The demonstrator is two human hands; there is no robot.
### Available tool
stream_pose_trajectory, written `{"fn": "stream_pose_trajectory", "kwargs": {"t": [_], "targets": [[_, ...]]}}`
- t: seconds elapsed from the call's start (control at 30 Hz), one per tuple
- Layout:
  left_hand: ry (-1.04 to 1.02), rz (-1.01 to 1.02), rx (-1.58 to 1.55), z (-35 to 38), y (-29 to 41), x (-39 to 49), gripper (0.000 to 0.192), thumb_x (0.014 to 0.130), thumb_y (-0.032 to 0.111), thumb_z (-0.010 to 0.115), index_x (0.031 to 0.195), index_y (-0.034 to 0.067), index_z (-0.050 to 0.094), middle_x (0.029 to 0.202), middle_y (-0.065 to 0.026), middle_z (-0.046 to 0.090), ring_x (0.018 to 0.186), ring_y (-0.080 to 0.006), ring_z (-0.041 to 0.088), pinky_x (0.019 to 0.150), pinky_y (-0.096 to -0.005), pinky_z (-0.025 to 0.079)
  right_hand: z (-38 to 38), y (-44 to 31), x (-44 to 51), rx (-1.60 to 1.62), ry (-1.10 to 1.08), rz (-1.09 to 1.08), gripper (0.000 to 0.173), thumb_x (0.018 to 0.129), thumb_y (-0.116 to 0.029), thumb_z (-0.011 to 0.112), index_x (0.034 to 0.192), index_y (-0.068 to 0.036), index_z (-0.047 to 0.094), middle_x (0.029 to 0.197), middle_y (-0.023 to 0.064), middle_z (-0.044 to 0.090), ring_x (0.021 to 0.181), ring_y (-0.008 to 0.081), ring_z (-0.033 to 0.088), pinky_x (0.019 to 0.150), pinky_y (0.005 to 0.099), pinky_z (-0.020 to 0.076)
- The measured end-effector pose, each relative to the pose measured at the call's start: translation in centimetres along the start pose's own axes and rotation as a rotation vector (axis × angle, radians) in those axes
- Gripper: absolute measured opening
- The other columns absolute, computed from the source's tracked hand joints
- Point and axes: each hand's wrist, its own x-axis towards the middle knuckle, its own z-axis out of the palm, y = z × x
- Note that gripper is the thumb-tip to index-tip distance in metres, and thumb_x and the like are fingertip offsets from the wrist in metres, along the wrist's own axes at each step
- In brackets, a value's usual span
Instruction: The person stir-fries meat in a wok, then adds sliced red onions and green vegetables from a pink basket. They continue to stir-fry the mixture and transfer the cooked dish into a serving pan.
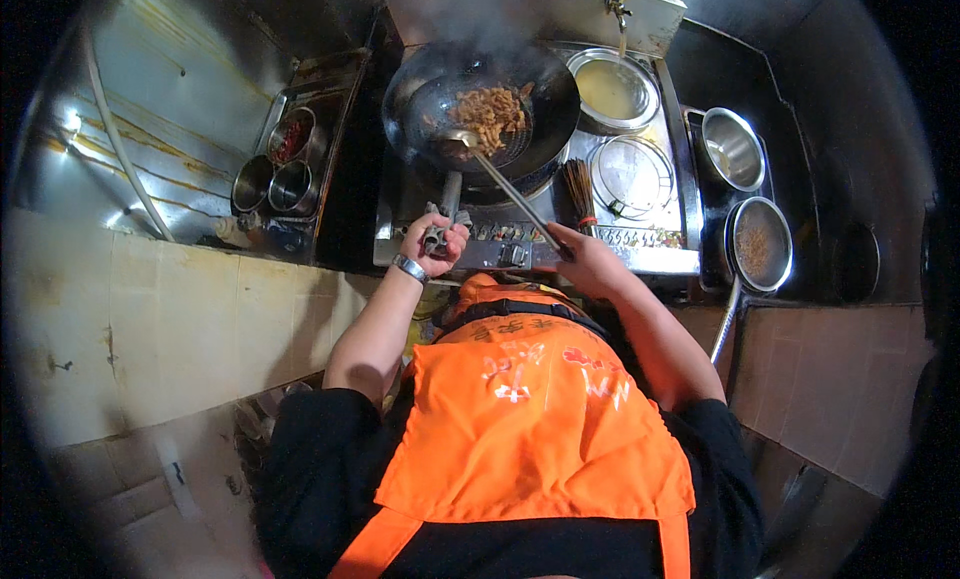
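Note:
My left hand [434, 244] is closed around the wok handle [451, 194], with a grey cloth [436, 239] under the fingers. The dark metal wok [551, 91] sits over the stove burner, steam rising from it. Browned pieces of food [491, 115] lie inside on what looks like a perforated strainer. My right hand [590, 262] grips the rear end of a long-handled metal ladle [517, 194]. The ladle's bowl rests at the near left edge of the food; whether it touches the food I cannot tell.
Right of the wok stand a pot of yellowish liquid [612, 89], a round wire rack [632, 175] and a bamboo wok brush [580, 191]. Further right are a steel bowl [733, 150] and a strainer [763, 244] over a container. Several steel containers [291, 186] stand at left, one with red contents.

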Motion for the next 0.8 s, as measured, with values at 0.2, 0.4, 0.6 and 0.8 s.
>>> {"fn": "stream_pose_trajectory", "kwargs": {"t": [0.2, 0.4, 0.6, 0.8], "targets": [[0.162, 0.088, 0.235, 0.0, -0.5, 0.7, 0.017, 0.085, 0.014, 0.061, 0.087, 0.003, 0.048, 0.077, -0.0059, 0.055, 0.064, -0.0165, 0.060, 0.061, -0.0311, 0.052, -2.3, 2.1, 2.4, 0.032, 0.097, 0.165, 0.065, 0.085, -0.007, 0.064, 0.147, -0.007, 0.045, 0.093, 0.0179, 0.071, 0.075, 0.0265, 0.069, 0.071, 0.0373, 0.0537], [0.525, 0.482, 0.913, 3.2, 0.3, -0.5, 0.012, 0.082, 0.011, 0.062, 0.078, 0.000, 0.059, 0.063, -0.0098, 0.057, 0.052, -0.0223, 0.059, 0.046, -0.0359, 0.052, -1.7, 4.2, 9.2, -0.005, 0.397, 0.038, 0.067, 0.083, -0.007, 0.066, 0.147, -0.010, 0.047, 0.088, 0.0164, 0.070, 0.064, 0.0234, 0.066, 0.063, 0.0374, 0.0533], [0.809, 0.696, 1.232, 8.1, 3.8, 0.1, 0.017, 0.079, 0.011, 0.067, 0.084, -0.003, 0.060, 0.071, -0.0109, 0.063, 0.058, -0.0230, 0.064, 0.047, -0.0380, 0.055, -1.4, 3.7, 11.9, 0.522, 0.054, 0.219, 0.065, 0.083, -0.004, 0.067, 0.146, -0.006, 0.048, 0.076, 0.0110, 0.064, 0.056, 0.0185, 0.062, 0.051, 0.0349, 0.0500], [1.093, 0.681, 1.382, 9.2, 5.8, 0.1, 0.035, 0.078, 0.016, 0.068, 0.103, -0.007, 0.059, 0.092, -0.0170, 0.063, 0.074, -0.0294, 0.067, 0.054, -0.0406, 0.060, -1.6, 2.8, 5.3, 0.523, 0.114, 0.188, 0.072, 0.086, -0.005, 0.065, 0.153, -0.006, 0.037, 0.073, 0.0072, 0.061, 0.054, 0.0148, 0.057, 0.049, 0.0313, 0.0465]]}}
